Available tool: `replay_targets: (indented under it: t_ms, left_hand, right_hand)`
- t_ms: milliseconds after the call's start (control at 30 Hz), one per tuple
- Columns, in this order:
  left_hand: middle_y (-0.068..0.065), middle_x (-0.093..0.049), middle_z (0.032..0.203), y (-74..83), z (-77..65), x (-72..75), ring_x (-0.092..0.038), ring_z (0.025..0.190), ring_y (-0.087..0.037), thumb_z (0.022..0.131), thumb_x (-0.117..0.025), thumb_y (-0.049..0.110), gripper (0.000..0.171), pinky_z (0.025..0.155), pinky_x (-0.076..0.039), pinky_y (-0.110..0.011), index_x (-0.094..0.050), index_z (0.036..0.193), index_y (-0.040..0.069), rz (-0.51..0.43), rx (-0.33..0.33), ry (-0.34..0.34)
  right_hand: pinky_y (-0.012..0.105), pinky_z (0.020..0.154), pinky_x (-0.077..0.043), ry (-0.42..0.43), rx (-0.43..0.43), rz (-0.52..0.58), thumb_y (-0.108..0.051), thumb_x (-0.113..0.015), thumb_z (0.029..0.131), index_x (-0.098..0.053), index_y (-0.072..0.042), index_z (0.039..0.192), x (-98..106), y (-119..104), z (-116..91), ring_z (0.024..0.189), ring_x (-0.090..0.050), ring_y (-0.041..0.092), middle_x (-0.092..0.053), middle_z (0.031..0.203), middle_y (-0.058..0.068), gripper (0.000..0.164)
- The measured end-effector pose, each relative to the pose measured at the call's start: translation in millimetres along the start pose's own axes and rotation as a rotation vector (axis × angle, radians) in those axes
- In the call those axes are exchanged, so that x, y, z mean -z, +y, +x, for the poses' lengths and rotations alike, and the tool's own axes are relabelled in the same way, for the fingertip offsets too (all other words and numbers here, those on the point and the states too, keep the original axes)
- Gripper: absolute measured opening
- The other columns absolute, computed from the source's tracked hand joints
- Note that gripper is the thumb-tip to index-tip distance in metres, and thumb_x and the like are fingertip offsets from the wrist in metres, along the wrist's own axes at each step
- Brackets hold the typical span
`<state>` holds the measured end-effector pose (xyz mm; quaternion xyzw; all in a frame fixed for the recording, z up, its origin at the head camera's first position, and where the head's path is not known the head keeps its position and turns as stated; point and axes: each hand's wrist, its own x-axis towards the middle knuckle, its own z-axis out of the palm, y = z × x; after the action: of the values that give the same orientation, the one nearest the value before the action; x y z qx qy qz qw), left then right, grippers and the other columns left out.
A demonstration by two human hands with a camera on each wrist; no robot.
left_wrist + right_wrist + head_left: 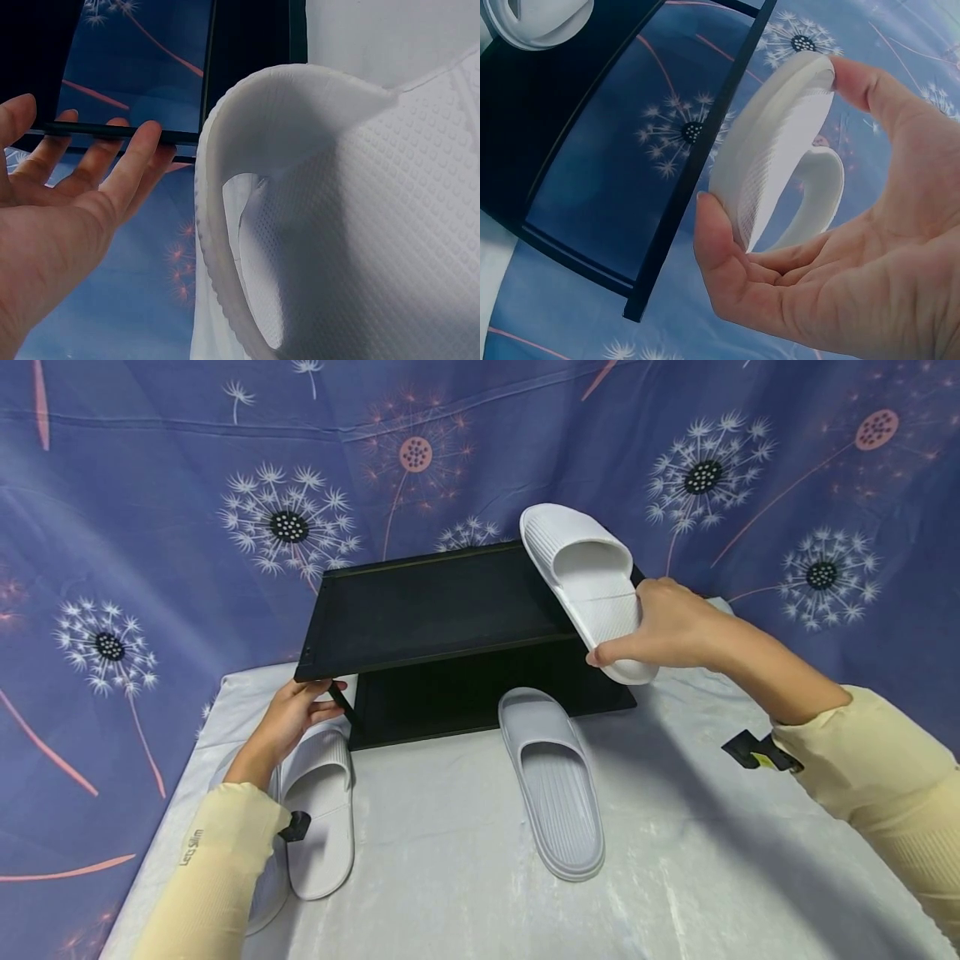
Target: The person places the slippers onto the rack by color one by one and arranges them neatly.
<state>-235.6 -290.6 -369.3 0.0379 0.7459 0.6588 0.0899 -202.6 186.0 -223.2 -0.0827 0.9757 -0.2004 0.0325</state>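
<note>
A black two-tier shoe rack stands on the white cloth. My left hand is at its left side, fingers hooked round the thin side bar below the top shelf. My right hand grips a white slipper by the heel, thumb on one edge and fingers on the other. That slipper is raised at the right end of the top shelf, toe pointing away; whether it touches is unclear. A grey slipper lies before the rack. Another white slipper lies beside my left forearm.
Partly hidden under my left forearm is another grey slipper. Blue fabric with dandelion prints hangs behind the rack and at both sides. White cloth covers the surface in front.
</note>
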Motion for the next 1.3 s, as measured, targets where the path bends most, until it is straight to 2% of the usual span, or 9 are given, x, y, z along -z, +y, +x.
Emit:
replay_targets:
  t_ms: [200,600,900,1300]
  left_hand:
    - [-0.011,-0.048,0.122,-0.1,-0.1,0.7,-0.063,0.098,-0.02,0.1,-0.051,0.038,0.027,0.09,-0.053,-0.028,-0.05,0.122,0.023,0.011,0.008,0.005]
    - [-0.005,-0.052,0.117,4.1,-1.5,-0.3,-0.064,0.097,-0.018,0.101,-0.051,0.034,0.022,0.09,-0.053,-0.028,-0.051,0.119,0.022,-0.002,-0.003,0.004]
    - [-0.01,-0.049,0.121,1.2,-1.0,-1.1,-0.062,0.097,-0.021,0.1,-0.052,0.036,0.024,0.091,-0.052,-0.03,-0.051,0.119,0.022,0.001,0.007,0.007]
    - [-0.01,-0.05,0.119,0.4,-0.2,-0.3,-0.063,0.096,-0.02,0.101,-0.051,0.031,0.018,0.089,-0.053,-0.029,-0.053,0.117,0.023,-0.026,-0.006,0.003]
  right_hand:
    - [0.035,0.054,-0.046,-0.015,0.007,-0.016,-0.054,-0.081,0.065,-0.053,0.005,0.1,1,-1,10,0.075,-0.057,0.029,-0.059,0.089,0.017,0.074]
    - [0.034,0.054,-0.045,-0.057,-0.053,-0.022,-0.058,-0.078,0.066,-0.052,0.007,0.101,1,1,26,0.076,-0.055,0.029,-0.059,0.089,0.019,0.078]
    - [0.034,0.055,-0.046,-0.094,-0.059,-0.047,-0.061,-0.076,0.067,-0.052,0.007,0.103,2,1,35,0.077,-0.056,0.029,-0.058,0.09,0.019,0.08]
    - [0.033,0.054,-0.046,-0.126,-0.043,-0.06,-0.058,-0.075,0.068,-0.059,0.003,0.094,-1,1,41,0.073,-0.056,0.026,-0.06,0.084,0.015,0.068]
